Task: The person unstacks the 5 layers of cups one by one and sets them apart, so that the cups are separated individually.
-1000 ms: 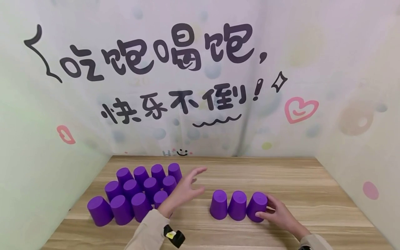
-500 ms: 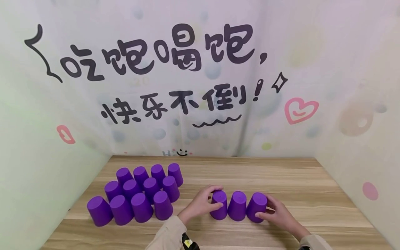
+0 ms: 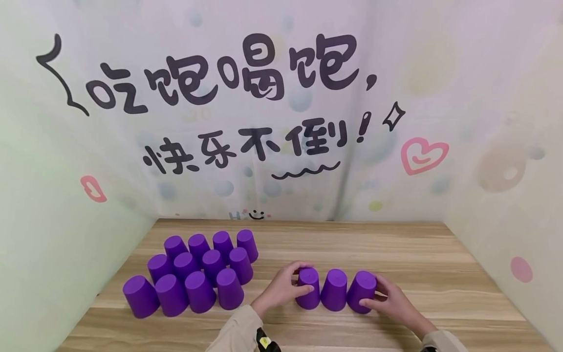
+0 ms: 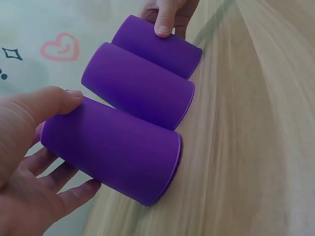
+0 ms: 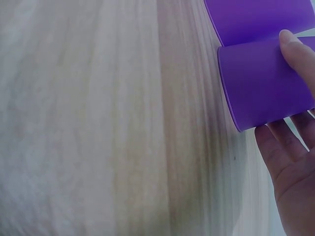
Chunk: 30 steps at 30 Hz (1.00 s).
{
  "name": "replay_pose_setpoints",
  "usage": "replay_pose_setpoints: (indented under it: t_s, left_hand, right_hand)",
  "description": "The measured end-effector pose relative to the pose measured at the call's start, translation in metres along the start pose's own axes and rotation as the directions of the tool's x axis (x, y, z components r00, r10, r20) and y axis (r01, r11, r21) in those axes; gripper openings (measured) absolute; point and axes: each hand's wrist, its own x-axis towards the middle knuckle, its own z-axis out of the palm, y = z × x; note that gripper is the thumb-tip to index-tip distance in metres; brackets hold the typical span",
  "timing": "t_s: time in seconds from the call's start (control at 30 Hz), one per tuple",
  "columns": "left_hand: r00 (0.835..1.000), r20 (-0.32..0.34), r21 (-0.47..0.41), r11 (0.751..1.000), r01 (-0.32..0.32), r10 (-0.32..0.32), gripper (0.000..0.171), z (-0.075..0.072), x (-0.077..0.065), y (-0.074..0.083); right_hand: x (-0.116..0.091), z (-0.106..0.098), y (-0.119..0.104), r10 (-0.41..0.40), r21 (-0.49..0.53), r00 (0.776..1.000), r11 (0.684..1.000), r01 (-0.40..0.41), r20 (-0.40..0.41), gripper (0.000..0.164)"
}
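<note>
Three purple cups stand upside down in a short row right of the table's middle. My left hand [image 3: 281,288] grips the left cup [image 3: 310,291], thumb on its near side and fingers round the far side. In the left wrist view that cup [image 4: 118,152] has its rim down at the wood. My right hand [image 3: 393,300] holds the right cup [image 3: 361,291] from its right side, thumb in front; the right wrist view shows the same cup [image 5: 266,83] between thumb and fingers. The middle cup [image 3: 334,291] stands between the two, untouched by either hand.
On the left of the wooden table [image 3: 396,249], several more purple cups [image 3: 200,292] stand upside down in three slanting rows. A printed cloth wall [image 3: 281,195] rises behind the table, with pale walls at both sides.
My left hand has come from over the left group of cups, moving right and nearer, and has taken hold of the row's left cup. The right hand has stayed at its cup.
</note>
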Motion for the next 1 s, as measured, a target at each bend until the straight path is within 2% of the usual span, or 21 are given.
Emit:
replay_pose_setpoints:
  t_s: [0.13,0.27,0.43,0.57,0.7,0.8,1.0]
  left_hand:
    - [1.0,-0.03,0.013,1.0,0.002,-0.002,0.048,-0.01,0.006,0.002]
    - [0.993,-0.121,0.034,0.999,-0.012,0.016,0.049,-0.026,0.017,0.007]
    - [0.965,-0.263,0.071,0.997,0.026,-0.006,0.048,-0.048,0.028,0.006]
    - [0.938,-0.346,0.097,0.993,0.071,-0.033,0.047,-0.06,0.032,0.0]
    - [0.907,-0.416,0.114,0.987,0.116,-0.059,0.047,-0.065,0.034,-0.007]
    - [0.89,-0.45,0.124,0.982,0.139,-0.069,0.047,-0.065,0.036,-0.009]
    - [0.881,-0.47,0.179,0.972,0.153,-0.052,0.046,-0.064,0.037,-0.017]
  right_hand:
    - [0.0,-0.001,0.0,0.007,0.006,1.0,1.0,-0.007,0.0,0.054]
    - [-0.001,-0.001,-0.002,0.012,0.009,1.0,1.0,-0.012,-0.008,0.053]
    - [-0.001,0.0,-0.003,0.006,0.007,1.0,1.0,-0.006,0.0,0.053]
    - [-0.001,0.0,-0.001,-0.004,0.014,1.0,1.0,0.004,0.004,0.053]
    - [-0.001,-0.001,-0.001,-0.012,0.011,1.0,1.0,0.012,0.005,0.053]
    - [-0.001,-0.001,-0.002,-0.009,0.008,1.0,1.0,0.009,0.011,0.053]
    - [0.0,-0.002,-0.001,0.006,0.0,1.0,1.0,-0.006,0.008,0.053]
